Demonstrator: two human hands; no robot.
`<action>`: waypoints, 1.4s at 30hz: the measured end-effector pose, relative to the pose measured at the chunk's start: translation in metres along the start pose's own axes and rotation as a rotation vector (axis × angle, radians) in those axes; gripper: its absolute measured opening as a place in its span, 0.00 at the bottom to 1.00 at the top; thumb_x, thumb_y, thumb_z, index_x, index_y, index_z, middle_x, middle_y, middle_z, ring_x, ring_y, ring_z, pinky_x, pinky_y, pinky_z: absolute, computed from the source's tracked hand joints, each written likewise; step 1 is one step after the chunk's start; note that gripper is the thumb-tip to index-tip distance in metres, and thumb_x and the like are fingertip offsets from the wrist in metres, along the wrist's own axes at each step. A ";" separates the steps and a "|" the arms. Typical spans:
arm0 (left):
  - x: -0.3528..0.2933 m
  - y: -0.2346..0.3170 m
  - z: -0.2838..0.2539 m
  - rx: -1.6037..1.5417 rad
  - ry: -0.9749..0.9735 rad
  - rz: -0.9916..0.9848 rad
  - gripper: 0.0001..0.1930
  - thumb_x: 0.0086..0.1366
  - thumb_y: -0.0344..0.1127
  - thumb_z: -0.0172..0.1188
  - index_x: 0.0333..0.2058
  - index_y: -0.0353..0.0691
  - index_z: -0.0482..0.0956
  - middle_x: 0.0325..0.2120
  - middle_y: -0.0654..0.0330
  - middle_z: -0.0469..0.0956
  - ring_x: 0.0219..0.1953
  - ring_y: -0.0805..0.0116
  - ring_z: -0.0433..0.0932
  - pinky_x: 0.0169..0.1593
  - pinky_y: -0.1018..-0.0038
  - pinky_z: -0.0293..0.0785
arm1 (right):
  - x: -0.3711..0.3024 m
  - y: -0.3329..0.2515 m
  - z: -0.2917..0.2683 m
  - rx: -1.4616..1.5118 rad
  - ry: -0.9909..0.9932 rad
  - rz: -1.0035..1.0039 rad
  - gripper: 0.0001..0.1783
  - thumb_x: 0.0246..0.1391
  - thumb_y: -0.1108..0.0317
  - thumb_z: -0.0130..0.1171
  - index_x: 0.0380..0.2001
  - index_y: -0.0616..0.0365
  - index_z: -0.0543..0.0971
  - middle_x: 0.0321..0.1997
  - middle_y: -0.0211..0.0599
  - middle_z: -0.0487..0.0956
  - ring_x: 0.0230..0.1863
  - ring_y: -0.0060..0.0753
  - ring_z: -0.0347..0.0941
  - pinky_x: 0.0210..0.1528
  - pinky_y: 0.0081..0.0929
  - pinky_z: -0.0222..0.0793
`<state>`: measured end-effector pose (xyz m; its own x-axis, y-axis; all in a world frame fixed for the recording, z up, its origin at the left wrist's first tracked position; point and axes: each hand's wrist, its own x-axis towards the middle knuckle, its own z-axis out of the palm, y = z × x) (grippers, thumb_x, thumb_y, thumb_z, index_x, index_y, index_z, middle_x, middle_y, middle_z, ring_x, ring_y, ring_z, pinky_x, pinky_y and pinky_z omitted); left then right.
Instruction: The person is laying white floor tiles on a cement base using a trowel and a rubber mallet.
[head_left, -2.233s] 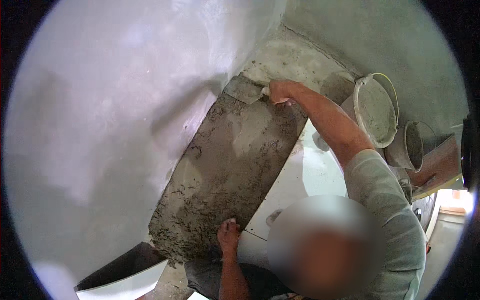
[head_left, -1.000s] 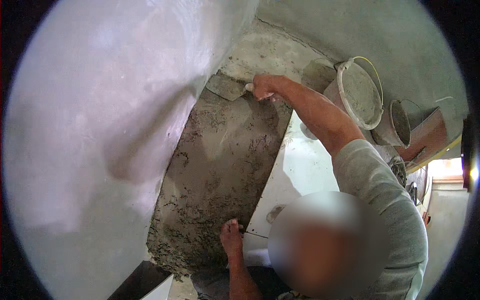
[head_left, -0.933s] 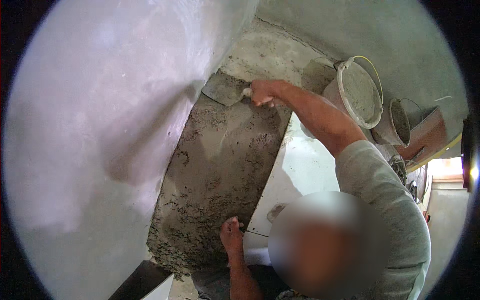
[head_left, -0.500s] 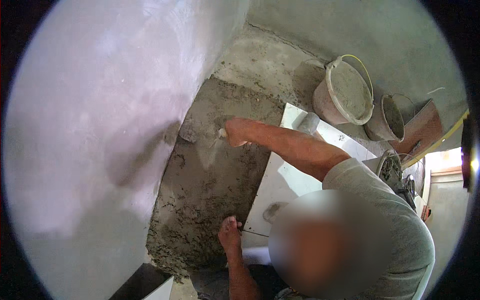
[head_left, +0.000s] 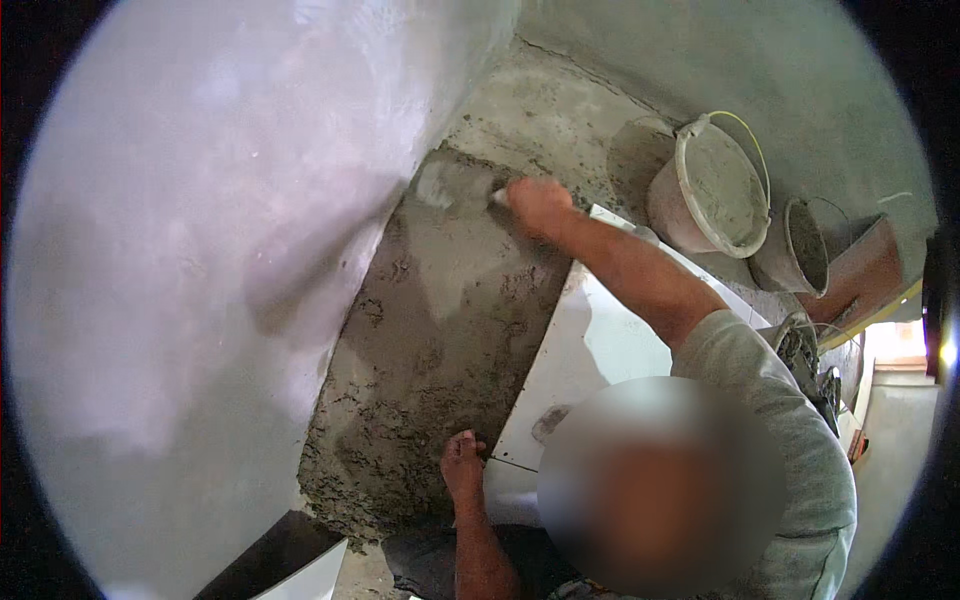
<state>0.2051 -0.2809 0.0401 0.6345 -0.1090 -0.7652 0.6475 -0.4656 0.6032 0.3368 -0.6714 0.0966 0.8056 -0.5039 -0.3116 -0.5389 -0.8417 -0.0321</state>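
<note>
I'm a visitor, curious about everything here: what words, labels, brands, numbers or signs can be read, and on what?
None can be read. The large bucket, small bucket and white tile show no lettering I can make out. The trowel in the right hand is blurred, so any mark there would be unreadable.

The right hand (head_left: 540,207) has carried the trowel (head_left: 446,187) back toward the mortar's (head_left: 430,350) far end.

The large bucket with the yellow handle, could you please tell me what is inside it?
Inside the large bucket, a grey, mortar-like material shows across the opening. Its depth, and anything beneath that surface, cannot be seen.
</note>
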 end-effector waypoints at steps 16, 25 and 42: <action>-0.007 -0.003 0.000 0.019 -0.081 0.090 0.19 0.61 0.49 0.55 0.39 0.38 0.77 0.24 0.62 0.77 0.23 0.74 0.70 0.29 0.76 0.65 | -0.056 -0.090 0.046 0.121 -0.364 -0.236 0.15 0.40 0.68 0.58 0.35 0.58 0.79 0.37 0.44 0.79 0.35 0.43 0.77 0.33 0.40 0.73; -0.019 -0.002 -0.005 -0.087 -0.021 0.140 0.19 0.63 0.47 0.52 0.39 0.34 0.76 0.26 0.60 0.76 0.26 0.71 0.70 0.32 0.72 0.66 | -0.169 -0.184 0.074 0.062 -0.440 -0.686 0.15 0.41 0.64 0.63 0.34 0.61 0.79 0.31 0.46 0.79 0.32 0.47 0.78 0.32 0.43 0.74; -0.014 -0.004 -0.002 0.102 -0.024 0.139 0.19 0.63 0.49 0.52 0.41 0.38 0.77 0.27 0.62 0.78 0.25 0.71 0.73 0.32 0.73 0.68 | -0.037 -0.061 0.017 0.247 -0.275 -0.016 0.18 0.47 0.64 0.55 0.40 0.65 0.77 0.42 0.48 0.79 0.44 0.44 0.76 0.45 0.42 0.72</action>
<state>0.1948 -0.2756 0.0490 0.7043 -0.1987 -0.6815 0.5069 -0.5312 0.6789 0.3355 -0.5975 0.0937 0.7365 -0.3916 -0.5516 -0.5968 -0.7601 -0.2572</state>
